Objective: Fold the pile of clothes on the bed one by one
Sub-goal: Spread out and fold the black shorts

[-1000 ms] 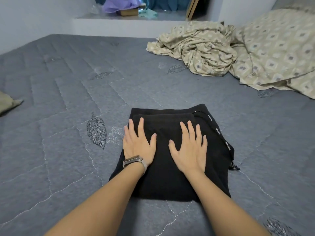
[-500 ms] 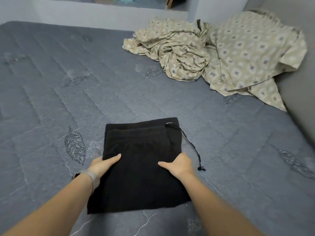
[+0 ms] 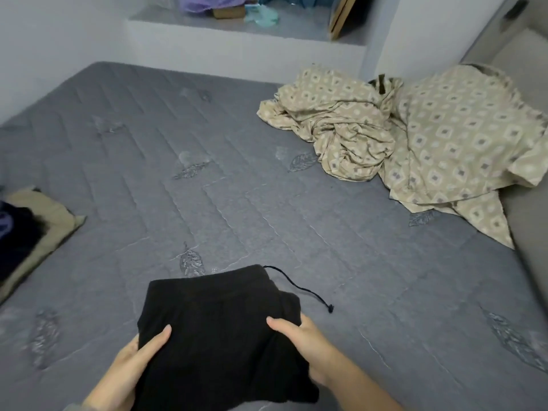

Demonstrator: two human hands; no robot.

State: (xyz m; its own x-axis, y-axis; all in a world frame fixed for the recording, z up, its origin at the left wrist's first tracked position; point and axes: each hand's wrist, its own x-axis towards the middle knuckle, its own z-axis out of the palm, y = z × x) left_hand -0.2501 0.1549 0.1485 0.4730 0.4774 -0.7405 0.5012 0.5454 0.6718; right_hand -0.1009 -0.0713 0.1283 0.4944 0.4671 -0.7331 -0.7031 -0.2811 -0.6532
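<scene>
A crumpled patterned sheet [image 3: 341,137] and pillow [image 3: 462,137] lay upper right on the bed [image 3: 207,203], a clothes pile [image 3: 26,235] at left. Bottom centre, the folded black garment [image 3: 219,330], drawstring trailing right, was gripped by left hand [image 3: 130,369] and right hand [image 3: 299,336], thumbs on top, fingers tucked beneath.

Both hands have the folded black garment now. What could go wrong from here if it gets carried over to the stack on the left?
1. The folded black garment is gripped only at its two sides by the left hand and right hand, so its middle could sag and the fold open.
2. Its drawstring trails loose over the bed and could drag or snag.
3. The stack at the left edge looks uneven, so the garment may slide off.
</scene>
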